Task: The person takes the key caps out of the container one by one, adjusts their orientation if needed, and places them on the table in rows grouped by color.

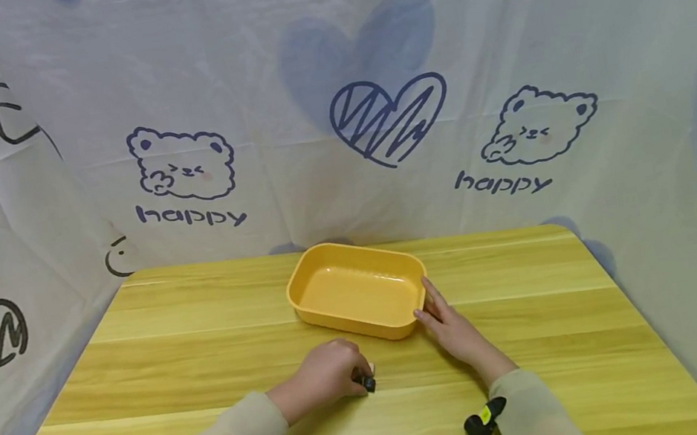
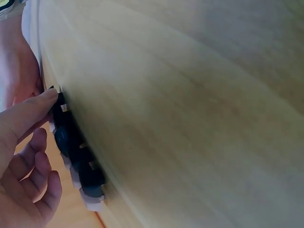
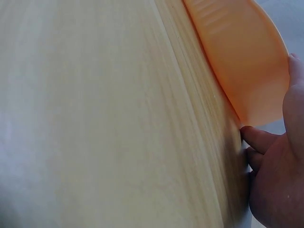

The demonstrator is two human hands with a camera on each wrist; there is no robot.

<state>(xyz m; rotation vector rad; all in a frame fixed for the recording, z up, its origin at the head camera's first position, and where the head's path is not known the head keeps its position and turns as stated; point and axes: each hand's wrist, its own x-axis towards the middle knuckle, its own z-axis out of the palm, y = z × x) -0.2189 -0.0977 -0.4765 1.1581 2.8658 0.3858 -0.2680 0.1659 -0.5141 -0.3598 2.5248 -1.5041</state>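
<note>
My left hand [image 1: 328, 377] pinches a small black-and-white piece [image 1: 367, 382] just above or on the wooden table, near its middle. In the left wrist view the piece looks long and blocky [image 2: 76, 147], black on one side and whitish along the other; thumb and a fingertip hold its end while the other fingers curl loosely. What kind of thing it is, I cannot tell. At the near right corner of a yellow plastic tub [image 1: 358, 327] my right hand [image 1: 459, 335] grips, one digit up at the rim and other fingertips low by the base.
The light wood table [image 1: 201, 315] has rounded far corners. A white sheet [image 1: 288, 174] printed with hearts and bears hangs behind and beside it. Small black devices, including one [image 1: 485, 421] by the right sleeve, are worn at both wrists.
</note>
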